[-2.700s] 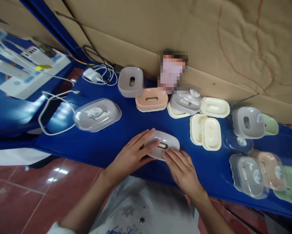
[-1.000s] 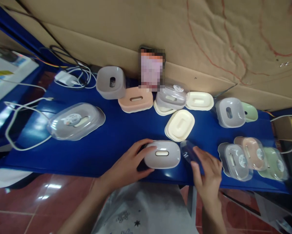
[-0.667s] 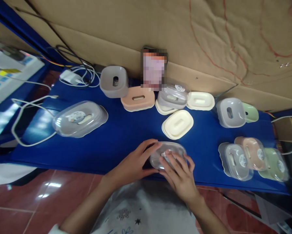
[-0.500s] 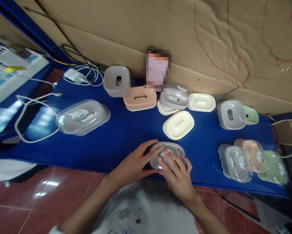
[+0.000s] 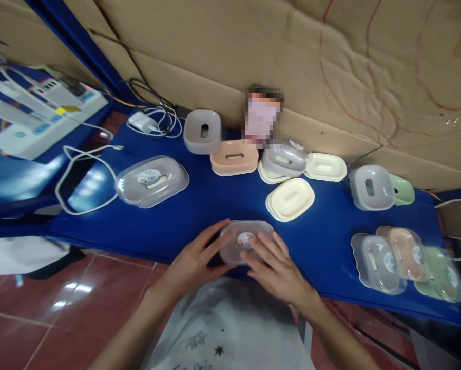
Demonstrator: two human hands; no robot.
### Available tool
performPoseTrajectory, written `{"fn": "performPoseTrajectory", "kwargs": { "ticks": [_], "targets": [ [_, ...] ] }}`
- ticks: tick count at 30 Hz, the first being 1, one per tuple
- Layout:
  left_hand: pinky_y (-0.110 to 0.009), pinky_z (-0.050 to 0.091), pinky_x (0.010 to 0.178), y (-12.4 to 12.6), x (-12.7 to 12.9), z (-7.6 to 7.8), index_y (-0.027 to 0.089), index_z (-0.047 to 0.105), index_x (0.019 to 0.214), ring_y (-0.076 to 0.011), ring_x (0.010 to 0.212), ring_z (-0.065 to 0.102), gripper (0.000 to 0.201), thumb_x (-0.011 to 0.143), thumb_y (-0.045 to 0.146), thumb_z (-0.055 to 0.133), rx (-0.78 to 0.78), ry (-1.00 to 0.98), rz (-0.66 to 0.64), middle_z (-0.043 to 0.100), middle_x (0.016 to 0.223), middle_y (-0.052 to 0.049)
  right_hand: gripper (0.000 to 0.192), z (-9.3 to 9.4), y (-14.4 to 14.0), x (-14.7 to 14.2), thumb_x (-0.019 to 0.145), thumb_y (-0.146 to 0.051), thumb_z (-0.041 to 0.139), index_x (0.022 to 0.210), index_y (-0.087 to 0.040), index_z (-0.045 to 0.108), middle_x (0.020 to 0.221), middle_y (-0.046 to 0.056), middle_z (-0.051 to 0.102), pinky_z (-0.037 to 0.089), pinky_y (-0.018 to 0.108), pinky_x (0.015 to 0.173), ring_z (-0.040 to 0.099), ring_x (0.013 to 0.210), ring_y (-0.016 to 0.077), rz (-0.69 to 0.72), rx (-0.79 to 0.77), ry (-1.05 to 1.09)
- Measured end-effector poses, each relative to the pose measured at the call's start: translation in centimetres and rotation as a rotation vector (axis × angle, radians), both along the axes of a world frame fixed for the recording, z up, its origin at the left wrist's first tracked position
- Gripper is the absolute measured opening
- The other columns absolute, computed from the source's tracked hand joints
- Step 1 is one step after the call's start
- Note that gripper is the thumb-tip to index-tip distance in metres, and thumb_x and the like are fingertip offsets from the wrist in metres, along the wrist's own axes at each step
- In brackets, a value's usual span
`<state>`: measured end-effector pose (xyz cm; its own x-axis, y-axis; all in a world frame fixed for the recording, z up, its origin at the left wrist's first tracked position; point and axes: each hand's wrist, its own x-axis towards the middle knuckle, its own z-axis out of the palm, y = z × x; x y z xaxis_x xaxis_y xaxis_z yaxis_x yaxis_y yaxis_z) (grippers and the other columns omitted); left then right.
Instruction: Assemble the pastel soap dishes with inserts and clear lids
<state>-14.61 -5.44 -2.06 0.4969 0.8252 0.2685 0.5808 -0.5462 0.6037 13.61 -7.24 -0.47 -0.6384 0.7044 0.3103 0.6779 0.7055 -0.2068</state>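
At the blue table's front edge lies an oblong plastic box (image 5: pixel 230 250) with a clear cover, and a round sticker (image 5: pixel 246 240) shows on its top. My left hand (image 5: pixel 199 257) grips the box's left end, thumb on the near side and fingers toward the far side. Over the right part of the cover rests my right hand (image 5: pixel 274 262), its fingers spread and stretched out beside the sticker. Just behind the box is a stack of cream oblong lids (image 5: pixel 291 199). What lies inside the box is hard to make out.
A larger clear-covered box (image 5: pixel 152 181) stands left near a white cable (image 5: pixel 61 185). Behind are a grey tub (image 5: pixel 203 132), a peach slotted piece (image 5: pixel 234 156) and a blurred-out phone-like object (image 5: pixel 262 118). Several covered boxes (image 5: pixel 384 262) sit at right. A power strip (image 5: pixel 41 131) lies far left.
The right fingers have shifted off the middle of the cover toward its right side, uncovering the sticker. My left hand still grips the left end. The view has shifted slightly.
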Motion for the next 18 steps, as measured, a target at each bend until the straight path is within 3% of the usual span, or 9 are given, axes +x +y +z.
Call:
{"fn": "performPoseTrajectory", "kwargs": {
  "ticks": [5,8,11,13,15,18],
  "targets": [
    [-0.062,0.052,0.120,-0.1,-3.8,0.3,0.028,0.031,0.170,-0.0408,0.154,0.050,0.082,0.100,0.027,0.073,0.053,0.071,0.231,0.040,0.171,-0.020,0.058,0.2,3.2,3.0,0.109,-0.031,0.060,0.164,-0.020,0.043,0.158,0.015,0.062,0.025,0.058,0.131,0.048,0.155,0.0307,-0.326,-0.023,-0.020],
    [-0.070,0.042,0.125,-0.1,-4.2,0.5,0.031,0.031,0.170,-0.0464,0.161,0.035,0.089,0.095,0.018,0.077,0.197,0.125,0.366,0.025,0.179,-0.017,0.053,-0.1,3.5,5.0,0.107,-0.035,0.066,0.157,-0.022,0.052,0.144,0.013,0.072,0.028,0.057,0.128,0.063,0.139,0.0305,-0.407,-0.007,0.014],
    [-0.065,0.044,0.125,0.1,-2.1,0.9,0.034,0.037,0.167,-0.0407,0.158,0.042,0.088,0.092,0.010,0.076,0.344,0.059,0.413,0.038,0.172,-0.014,0.036,-0.2,2.6,6.7,0.106,-0.025,0.065,0.142,-0.027,0.066,0.132,0.006,0.077,0.028,0.053,0.128,0.070,0.127,0.0255,-0.385,0.006,0.032],
    [-0.055,0.051,0.120,0.6,0.6,1.4,0.031,0.041,0.164,-0.0333,0.148,0.054,0.079,0.095,0.008,0.072,0.346,-0.012,0.332,0.053,0.160,-0.014,0.034,-0.2,1.8,7.9,0.105,-0.018,0.062,0.136,-0.029,0.070,0.128,0.003,0.079,0.027,0.053,0.128,0.070,0.127,0.0242,-0.387,0.035,0.035],
    [-0.048,0.054,0.117,1.6,3.8,2.0,0.025,0.047,0.158,-0.0288,0.144,0.058,0.063,0.100,0.010,0.064,0.289,-0.017,0.159,0.059,0.154,-0.014,0.033,-0.2,1.0,9.2,0.105,-0.015,0.061,0.134,-0.029,0.071,0.129,0.003,0.079,0.029,0.054,0.127,0.069,0.129,0.0250,-0.442,0.077,0.040],
    [-0.052,0.046,0.123,3.5,8.5,2.6,0.019,0.055,0.152,-0.0329,0.154,0.047,0.048,0.104,0.017,0.060,0.236,0.144,-0.075,0.051,0.164,-0.016,0.028,-0.4,0.3,10.8,0.106,-0.016,0.059,0.128,-0.026,0.073,0.129,0.006,0.079,0.037,0.054,0.121,0.068,0.130,0.0276,-0.555,0.122,0.046]
  ]
}}
